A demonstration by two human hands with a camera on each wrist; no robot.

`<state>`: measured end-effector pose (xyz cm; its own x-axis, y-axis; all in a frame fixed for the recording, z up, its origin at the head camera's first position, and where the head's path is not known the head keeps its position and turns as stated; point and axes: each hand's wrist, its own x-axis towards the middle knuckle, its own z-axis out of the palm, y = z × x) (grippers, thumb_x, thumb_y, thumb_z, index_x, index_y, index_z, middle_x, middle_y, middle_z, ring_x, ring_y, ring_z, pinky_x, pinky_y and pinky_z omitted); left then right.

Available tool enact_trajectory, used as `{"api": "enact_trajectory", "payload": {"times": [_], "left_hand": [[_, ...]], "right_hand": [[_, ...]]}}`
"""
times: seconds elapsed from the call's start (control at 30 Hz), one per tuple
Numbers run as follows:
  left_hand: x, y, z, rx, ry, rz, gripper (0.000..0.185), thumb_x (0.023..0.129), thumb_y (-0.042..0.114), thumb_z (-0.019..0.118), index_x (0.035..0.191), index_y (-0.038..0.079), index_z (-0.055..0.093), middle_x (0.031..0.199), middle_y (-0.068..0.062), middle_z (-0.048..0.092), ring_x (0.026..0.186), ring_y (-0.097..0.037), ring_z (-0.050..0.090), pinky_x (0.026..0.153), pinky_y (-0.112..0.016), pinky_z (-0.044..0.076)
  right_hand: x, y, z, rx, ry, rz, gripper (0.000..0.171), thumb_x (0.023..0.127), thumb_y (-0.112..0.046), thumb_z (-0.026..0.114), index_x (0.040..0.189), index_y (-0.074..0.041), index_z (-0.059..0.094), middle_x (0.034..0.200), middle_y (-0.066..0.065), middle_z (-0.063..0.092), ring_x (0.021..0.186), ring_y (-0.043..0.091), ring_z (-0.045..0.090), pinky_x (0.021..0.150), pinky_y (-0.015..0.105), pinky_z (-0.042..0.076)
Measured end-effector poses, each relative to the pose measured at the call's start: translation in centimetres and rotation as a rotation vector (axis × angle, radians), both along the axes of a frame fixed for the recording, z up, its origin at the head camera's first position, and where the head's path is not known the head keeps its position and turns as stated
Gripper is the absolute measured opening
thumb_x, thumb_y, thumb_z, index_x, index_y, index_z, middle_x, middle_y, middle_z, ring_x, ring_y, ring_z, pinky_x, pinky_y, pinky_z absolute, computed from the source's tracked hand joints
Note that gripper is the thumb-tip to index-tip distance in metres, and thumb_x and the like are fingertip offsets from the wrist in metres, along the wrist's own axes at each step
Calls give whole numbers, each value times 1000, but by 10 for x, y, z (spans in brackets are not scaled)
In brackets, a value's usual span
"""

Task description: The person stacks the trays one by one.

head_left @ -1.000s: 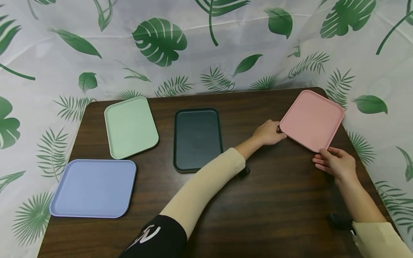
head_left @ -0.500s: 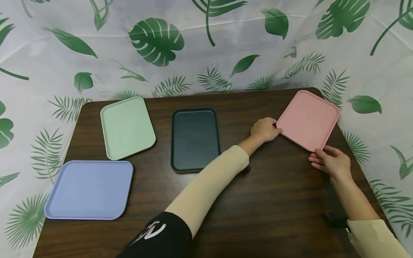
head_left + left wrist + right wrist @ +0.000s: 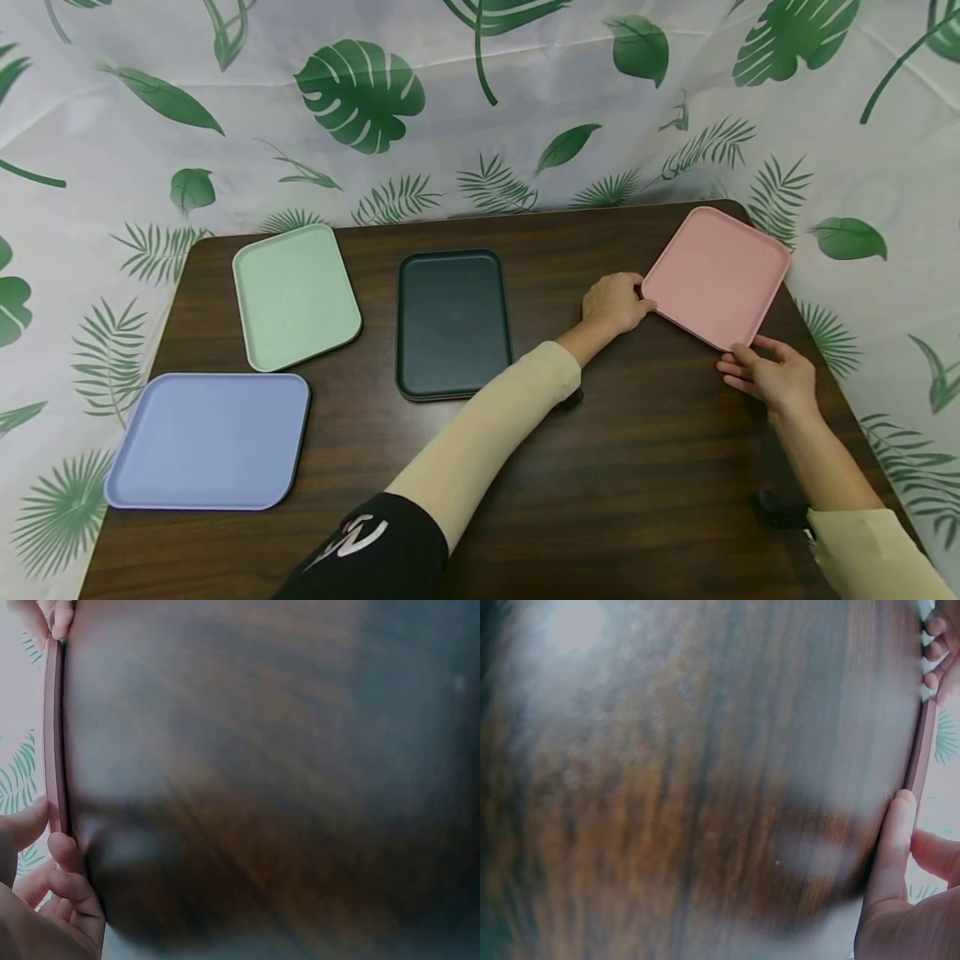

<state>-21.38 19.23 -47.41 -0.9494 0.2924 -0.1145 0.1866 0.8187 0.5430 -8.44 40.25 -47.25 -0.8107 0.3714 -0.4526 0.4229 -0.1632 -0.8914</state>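
Note:
A pink tray (image 3: 717, 277) with rounded corners lies at the far right corner of the brown table, turned at an angle. My left hand (image 3: 617, 302) pinches its left corner between thumb and fingers. At the near corner, my right hand (image 3: 780, 379) holds the rim, thumb on the edge and other fingers lower down. The left wrist view shows the tray's thin side (image 3: 54, 735) edge-on, with the left thumb (image 3: 28, 823) against it. From the right wrist, the same tray edge (image 3: 924, 742) appears beside the right hand (image 3: 904, 900).
A dark green tray (image 3: 453, 323) lies mid-table, partly behind my left sleeve (image 3: 491, 433). Left of it are a light green tray (image 3: 297, 297) and, nearer, a blue tray (image 3: 210, 440). A leaf-print cloth (image 3: 517, 125) hangs behind the wood-grain table (image 3: 622, 467).
The head view has shifted slightly, so everything appears a little further left than a second ago. Both hands keep the same hold on the pink tray, which stays at the table's corner.

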Motion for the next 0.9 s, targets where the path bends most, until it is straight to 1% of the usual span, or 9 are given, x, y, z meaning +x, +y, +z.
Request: {"api": "enact_trajectory", "payload": {"times": [0.13,0.3,0.5,0.7,0.9], "left_hand": [[0,-1,0,32,-6,6,29,84,49,74,110,36,72,76,20,59,71,1,54,59,-21,42],[1,-4,0,89,-17,24,21,85,44,74,103,33,73,77,23,61,70,4,54,60,-19,42],[1,-5,0,138,-51,63,18,88,39,71,103,31,73,80,24,62,74,5,56,64,-18,42],[-1,-4,1,173,-83,94,16,86,36,72,101,31,75,78,25,62,75,6,56,66,-19,43],[-1,-6,3,183,-111,101,14,84,32,72,98,30,75,75,24,61,73,4,56,64,-20,43]], "right_hand": [[1,1,0,-45,42,4,39,89,-13,72,119,-11,48,76,5,73,68,19,72,61,32,56],[3,2,0,-94,62,3,39,89,-9,72,120,-10,47,78,7,73,69,20,73,62,32,56],[5,3,1,-166,73,5,40,90,-4,70,121,-9,45,78,10,73,69,21,73,62,33,57],[5,4,1,-182,73,12,40,90,-4,69,121,-8,44,78,10,73,70,21,73,63,33,57],[6,5,2,-189,45,18,40,90,-4,70,121,-6,45,80,9,73,72,21,73,65,33,57]]}}
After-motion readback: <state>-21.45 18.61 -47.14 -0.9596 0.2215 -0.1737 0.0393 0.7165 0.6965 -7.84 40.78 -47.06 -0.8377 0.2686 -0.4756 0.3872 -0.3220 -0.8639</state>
